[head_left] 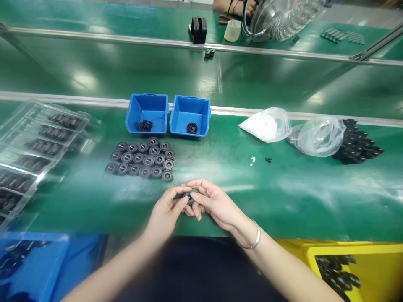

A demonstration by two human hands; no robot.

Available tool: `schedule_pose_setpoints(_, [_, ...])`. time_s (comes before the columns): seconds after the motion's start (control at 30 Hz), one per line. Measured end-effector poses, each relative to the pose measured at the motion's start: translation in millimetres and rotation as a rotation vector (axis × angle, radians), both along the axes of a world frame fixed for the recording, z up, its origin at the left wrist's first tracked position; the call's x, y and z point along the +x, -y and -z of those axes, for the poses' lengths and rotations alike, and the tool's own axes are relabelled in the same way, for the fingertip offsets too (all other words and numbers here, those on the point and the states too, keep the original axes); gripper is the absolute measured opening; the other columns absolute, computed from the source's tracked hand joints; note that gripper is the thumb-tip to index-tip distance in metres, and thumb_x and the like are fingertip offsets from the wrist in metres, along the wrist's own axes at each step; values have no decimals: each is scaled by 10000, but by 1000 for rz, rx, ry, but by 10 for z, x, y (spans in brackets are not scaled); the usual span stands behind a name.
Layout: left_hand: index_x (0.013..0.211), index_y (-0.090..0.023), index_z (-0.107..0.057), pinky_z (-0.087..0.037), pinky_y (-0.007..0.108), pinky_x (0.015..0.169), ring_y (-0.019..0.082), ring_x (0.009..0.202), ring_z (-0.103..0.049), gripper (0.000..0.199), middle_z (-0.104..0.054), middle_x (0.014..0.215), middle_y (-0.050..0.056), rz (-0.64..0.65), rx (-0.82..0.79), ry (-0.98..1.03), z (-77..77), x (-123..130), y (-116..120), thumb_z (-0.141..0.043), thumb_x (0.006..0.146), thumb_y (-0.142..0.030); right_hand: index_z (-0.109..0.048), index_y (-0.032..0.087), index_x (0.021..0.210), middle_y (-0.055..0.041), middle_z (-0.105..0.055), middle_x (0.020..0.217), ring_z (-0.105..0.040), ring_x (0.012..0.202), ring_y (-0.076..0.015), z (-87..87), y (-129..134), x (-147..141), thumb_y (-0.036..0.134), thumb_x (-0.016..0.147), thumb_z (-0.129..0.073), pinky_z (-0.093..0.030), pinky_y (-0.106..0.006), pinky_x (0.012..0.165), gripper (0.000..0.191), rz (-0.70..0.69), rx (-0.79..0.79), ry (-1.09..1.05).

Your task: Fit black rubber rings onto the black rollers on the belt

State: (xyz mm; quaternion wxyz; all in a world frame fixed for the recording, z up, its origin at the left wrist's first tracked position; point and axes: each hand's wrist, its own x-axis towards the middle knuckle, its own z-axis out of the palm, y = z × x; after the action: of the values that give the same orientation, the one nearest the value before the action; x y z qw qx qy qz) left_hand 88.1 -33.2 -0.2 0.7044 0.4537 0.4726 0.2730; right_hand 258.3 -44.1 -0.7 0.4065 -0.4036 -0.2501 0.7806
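Observation:
Both hands meet near the front edge of the green table (pixel 283 201), around one round black part (pixel 189 198). My left hand (pixel 168 209) pinches it from the left, thumb on its top face. From the right, my right hand (pixel 215 203) grips the same part, its thumb on top and other fingers curled beneath. Rows of similar round black parts (pixel 138 158) lie just beyond, to the left. Behind them, one blue bin (pixel 147 100) holds thin black pieces, and a second blue bin (pixel 190 102) holds black rings.
A clear compartment tray (pixel 37 182) of dark parts stands left. Plastic bags (pixel 267 124), small white pieces (pixel 253 160), small black pieces (pixel 268 160) and a black pile (pixel 357 142) lie right. Blue crate (pixel 59 251) and yellow crate (pixel 374 251) flank the front. Another person's hand (pixel 248 7) shows beyond.

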Motion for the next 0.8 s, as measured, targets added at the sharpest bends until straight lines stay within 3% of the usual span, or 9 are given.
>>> schedule_pose_setpoints(0.1, [1183, -199, -590, -575, 309, 747, 140, 761, -684, 319, -592, 1146, 69, 129, 18, 20, -21, -59, -47, -607, 887, -317, -555, 186, 1102, 22, -630, 781, -617, 529, -83, -6, -27, 14, 319, 857, -698, -498, -183, 442, 314, -46, -2, 18])
schedule_pose_setpoints(0.17, [1193, -216, -596, -589, 297, 714, 136, 753, -693, 335, -532, 1237, 77, 243, 64, -9, -25, -116, -100, -622, 866, -283, -557, 186, 1116, 4, -643, 835, -629, 546, -87, -17, -48, 37, 316, 847, -708, -494, -174, 428, 335, -91, -1, 34])
schedule_pose_setpoints(0.3, [1201, -249, -614, -581, 256, 645, 101, 649, -656, 312, -580, 1192, 65, 341, 251, -177, -3, -171, -142, -585, 890, -253, -550, 210, 1174, -38, -647, 1037, -597, 519, -46, -26, -65, 93, 305, 854, -701, -514, -189, 472, 366, -156, 5, 29])
schedule_pose_setpoints(0.4, [1188, -250, -615, -579, 253, 653, 118, 679, -646, 299, -619, 1120, 62, 337, 343, -220, 18, -165, -132, -589, 891, -229, -548, 211, 1181, -17, -649, 966, -578, 502, -40, -8, -62, 107, 303, 858, -699, -511, -195, 500, 368, -174, 5, 19])
schedule_pose_setpoints(0.5, [1152, -247, -617, -577, 250, 624, 108, 657, -630, 275, -596, 1082, 44, 335, 370, -230, 17, -160, -135, -595, 881, -208, -556, 199, 1137, -14, -647, 934, -587, 503, -53, 15, -55, 89, 315, 850, -707, -483, -189, 472, 344, -154, 12, 27])
schedule_pose_setpoints(0.63, [1104, -240, -615, -569, 243, 614, 87, 608, -615, 232, -546, 990, 8, 342, 365, -232, 14, -159, -143, -601, 875, -205, -550, 208, 1128, -39, -642, 1038, -598, 522, -56, 19, -37, 80, 342, 863, -689, -489, -203, 488, 328, -144, 33, 36])
schedule_pose_setpoints(0.8, [1033, -230, -612, -563, 245, 611, 83, 594, -608, 170, -508, 960, -6, 311, 340, -219, 43, -165, -139, -630, 866, -260, -542, 205, 1211, 37, -605, 746, -571, 519, -65, 6, -21, 119, 304, 892, -664, -514, -227, 571, 356, -230, 52, 22])
